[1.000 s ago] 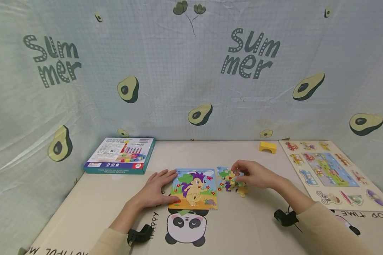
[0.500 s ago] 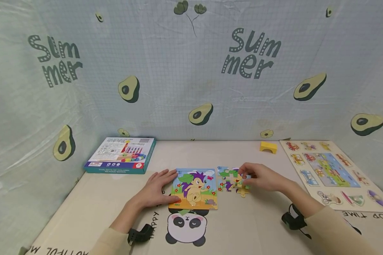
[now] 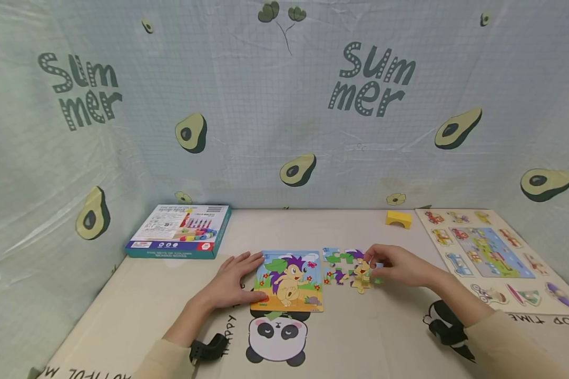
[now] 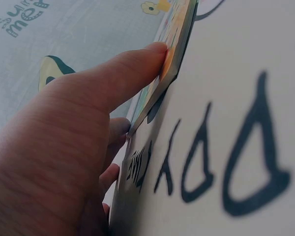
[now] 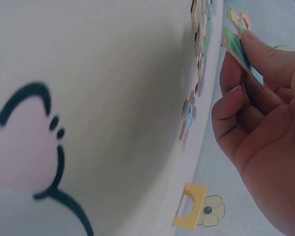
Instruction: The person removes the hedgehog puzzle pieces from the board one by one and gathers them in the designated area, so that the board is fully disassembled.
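Puzzle piece (image 5: 236,46) pinched in the right hand (image 3: 400,267).
At its 9 o'clock, the hedgehog puzzle (image 3: 289,287) is touched by the left hand (image 3: 229,283), fingers outstretched.

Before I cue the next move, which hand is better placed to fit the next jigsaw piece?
Right hand, most likely: it pinches a jigsaw piece beside the partly assembled hedgehog jigsaw. The left hand is farther off, its thumb resting on the hedgehog picture board.
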The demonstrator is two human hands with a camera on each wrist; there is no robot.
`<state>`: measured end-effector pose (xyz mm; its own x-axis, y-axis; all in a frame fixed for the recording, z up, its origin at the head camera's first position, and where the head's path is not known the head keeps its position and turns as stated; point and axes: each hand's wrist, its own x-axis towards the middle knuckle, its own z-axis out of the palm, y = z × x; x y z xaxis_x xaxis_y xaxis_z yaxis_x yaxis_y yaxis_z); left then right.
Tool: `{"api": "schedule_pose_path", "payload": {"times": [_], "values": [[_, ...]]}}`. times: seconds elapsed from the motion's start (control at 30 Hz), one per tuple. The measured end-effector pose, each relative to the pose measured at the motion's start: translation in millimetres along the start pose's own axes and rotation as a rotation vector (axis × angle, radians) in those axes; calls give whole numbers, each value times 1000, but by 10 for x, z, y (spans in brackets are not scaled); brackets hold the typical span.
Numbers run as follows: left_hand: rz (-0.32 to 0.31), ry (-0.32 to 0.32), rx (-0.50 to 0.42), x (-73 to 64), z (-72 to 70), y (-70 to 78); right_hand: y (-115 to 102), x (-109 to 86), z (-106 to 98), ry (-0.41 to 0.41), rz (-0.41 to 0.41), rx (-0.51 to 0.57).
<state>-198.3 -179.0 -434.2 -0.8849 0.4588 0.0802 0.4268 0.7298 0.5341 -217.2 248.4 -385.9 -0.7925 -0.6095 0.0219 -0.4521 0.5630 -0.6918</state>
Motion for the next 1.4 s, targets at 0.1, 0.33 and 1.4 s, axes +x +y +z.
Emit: {"api": "schedule_pose_path", "payload": {"times": [0.1, 0.33, 1.4], "values": [[0, 0, 1, -2, 1, -2, 41, -40, -17, -1, -4, 0], [-1, -4, 4, -2, 1, -3, 148, -134, -51, -22, 19, 10], [2, 1, 11, 7, 7, -23, 241, -251, -76, -16, 42, -83]]}}
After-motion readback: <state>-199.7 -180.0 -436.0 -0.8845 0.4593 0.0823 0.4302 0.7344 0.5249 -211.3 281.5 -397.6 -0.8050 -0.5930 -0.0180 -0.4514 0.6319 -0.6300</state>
